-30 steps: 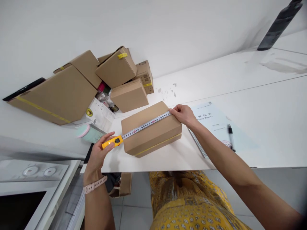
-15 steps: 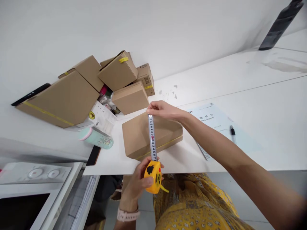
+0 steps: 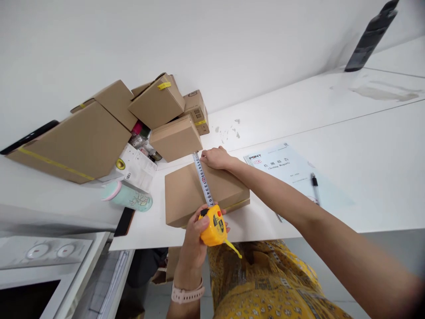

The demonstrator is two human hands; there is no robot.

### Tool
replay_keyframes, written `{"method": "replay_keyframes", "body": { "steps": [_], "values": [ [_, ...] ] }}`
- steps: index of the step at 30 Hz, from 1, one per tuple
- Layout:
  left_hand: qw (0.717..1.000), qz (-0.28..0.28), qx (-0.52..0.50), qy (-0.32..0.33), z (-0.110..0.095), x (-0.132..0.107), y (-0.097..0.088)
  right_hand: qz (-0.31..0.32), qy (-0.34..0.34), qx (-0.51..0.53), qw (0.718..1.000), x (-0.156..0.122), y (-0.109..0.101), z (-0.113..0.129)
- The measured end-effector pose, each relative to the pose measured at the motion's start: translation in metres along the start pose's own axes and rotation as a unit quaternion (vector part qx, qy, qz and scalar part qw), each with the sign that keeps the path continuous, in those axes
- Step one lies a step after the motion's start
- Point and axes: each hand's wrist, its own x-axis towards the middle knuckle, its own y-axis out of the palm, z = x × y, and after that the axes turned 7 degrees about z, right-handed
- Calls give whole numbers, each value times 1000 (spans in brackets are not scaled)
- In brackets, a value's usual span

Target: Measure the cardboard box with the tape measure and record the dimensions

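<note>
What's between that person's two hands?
In the head view, a numbered tape blade runs across the cardboard box top, from the yellow tape measure in the left hand to the right hand.

The person wears a mustard-yellow garment [image 3: 265,283] printed all over with small ornaments in white, grey and dark brown, some set in bands, others scattered like little flowers. The cloth lies in soft folds and looks thin and light. Just behind the left grip [image 3: 195,226], around the wrist, sits a pale pink watch strap [image 3: 186,294], smooth, matt and narrow, the watch face itself out of sight. Both forearms are bare as far as they show.
</note>
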Motion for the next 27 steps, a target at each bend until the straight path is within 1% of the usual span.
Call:
{"method": "replay_keyframes", "body": {
  "steps": [5,9,14,18,22,27],
  "values": [
    [999,3,-27,-21,-2,-6,9,-8,-58,60,997,-1,-2,-5],
    [999,-7,-34,-25,5,-6,14,-11,-61,106,992,-1,-5,-6],
    [999,-12,-45,-15,10,-1,20,-19,-68,163,984,-10,-10,-2],
    [998,-20,-53,-16,5,1,25,-31,-45,117,992,-11,-8,0],
    [997,-29,-69,-28,-5,8,29,-30,-11,85,996,-4,-4,2],
    [997,-10,-70,-43,-12,18,29,-43,36,56,997,5,-1,3]
  ]
}}
